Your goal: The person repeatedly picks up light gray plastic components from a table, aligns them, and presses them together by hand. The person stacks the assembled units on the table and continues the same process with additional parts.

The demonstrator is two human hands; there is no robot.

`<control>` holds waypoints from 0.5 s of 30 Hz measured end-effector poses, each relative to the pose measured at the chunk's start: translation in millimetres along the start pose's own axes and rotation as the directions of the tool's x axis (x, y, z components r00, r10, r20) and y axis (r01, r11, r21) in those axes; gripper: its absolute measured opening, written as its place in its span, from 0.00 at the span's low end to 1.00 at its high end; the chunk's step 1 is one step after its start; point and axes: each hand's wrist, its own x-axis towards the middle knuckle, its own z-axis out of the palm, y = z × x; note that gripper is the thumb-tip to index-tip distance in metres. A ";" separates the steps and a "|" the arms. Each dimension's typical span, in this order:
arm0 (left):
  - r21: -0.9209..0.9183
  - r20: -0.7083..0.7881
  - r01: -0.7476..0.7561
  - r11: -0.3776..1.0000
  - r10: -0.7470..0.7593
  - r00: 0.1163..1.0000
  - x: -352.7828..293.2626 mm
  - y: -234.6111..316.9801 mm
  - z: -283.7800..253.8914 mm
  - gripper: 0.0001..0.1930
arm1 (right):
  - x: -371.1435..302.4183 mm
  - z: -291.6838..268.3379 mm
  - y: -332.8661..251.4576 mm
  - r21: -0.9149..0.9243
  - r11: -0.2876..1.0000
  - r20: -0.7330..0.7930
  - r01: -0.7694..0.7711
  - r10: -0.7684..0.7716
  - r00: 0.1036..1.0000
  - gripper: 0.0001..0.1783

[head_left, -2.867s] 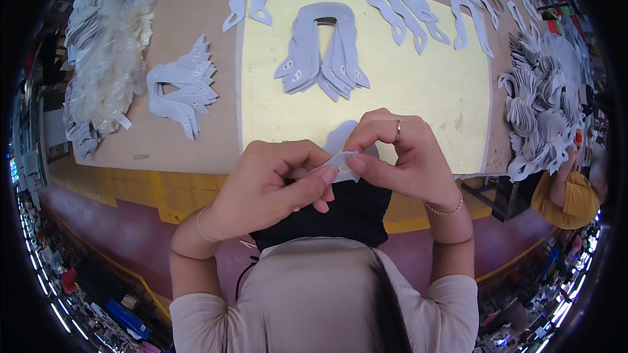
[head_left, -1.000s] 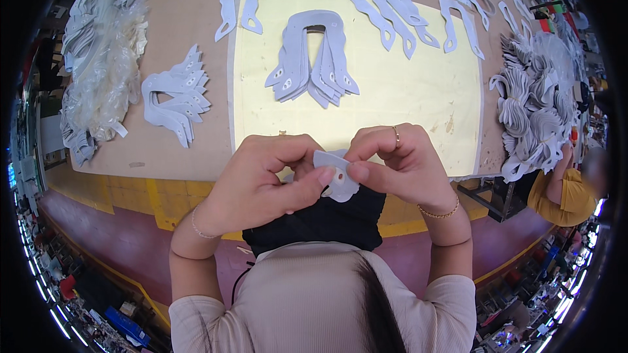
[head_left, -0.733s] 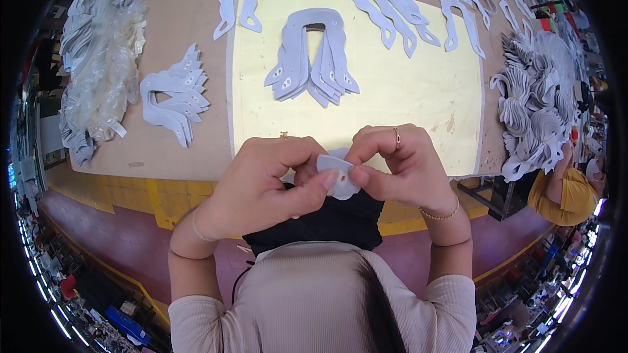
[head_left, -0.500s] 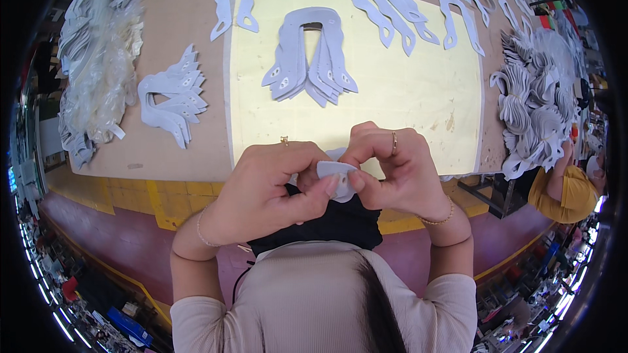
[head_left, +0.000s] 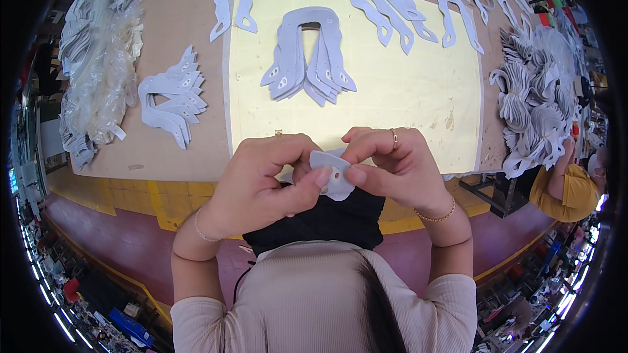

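Between my hands, at the table's near edge, is a light grey U-shaped cut piece (head_left: 340, 187), seen end-on with a small hole in it. My left hand (head_left: 278, 180) pinches its left side between thumb and fingers. On the other side my right hand (head_left: 396, 167) grips it with thumb and forefinger. Part of the piece is hidden behind the fingers. Just beyond my hands, a fanned stack of grey U-shaped pieces (head_left: 281, 42) lies on a pale yellow sheet (head_left: 412, 117).
Another fanned stack (head_left: 157, 114) lies left on the brown table (head_left: 183, 19). Single pieces (head_left: 222, 6) lie along the far side. Bagged bundles (head_left: 101, 65) line the left edge; tied bundles (head_left: 536, 91) pile at the right. A person in a yellow top (head_left: 566, 189) is far right.
The piece in my fingers has tilted, so more of its face and the hole show. My right fingers have shifted slightly along its edge. The stacks stay put.
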 end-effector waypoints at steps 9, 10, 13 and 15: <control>0.114 -0.025 -0.120 0.986 0.123 0.992 -2.4 -2.3 9.9 0.06 | -4.9 6.9 5.8 -0.215 0.962 -0.051 0.171 -0.186 0.981 0.04; 0.098 -0.008 -0.083 0.992 0.084 0.996 -2.8 -1.4 9.0 0.07 | -3.7 5.4 6.0 -0.210 0.962 -0.036 0.173 -0.185 0.982 0.04; 0.062 0.067 0.027 0.998 -0.031 0.997 -1.5 3.2 2.2 0.08 | -2.6 -0.9 -3.2 -0.106 0.994 0.005 0.029 -0.029 1.000 0.04; 0.064 0.133 0.102 0.993 -0.110 0.985 -0.4 8.4 -1.6 0.10 | -1.9 -4.6 -6.2 -0.050 0.998 0.046 -0.040 0.042 0.998 0.04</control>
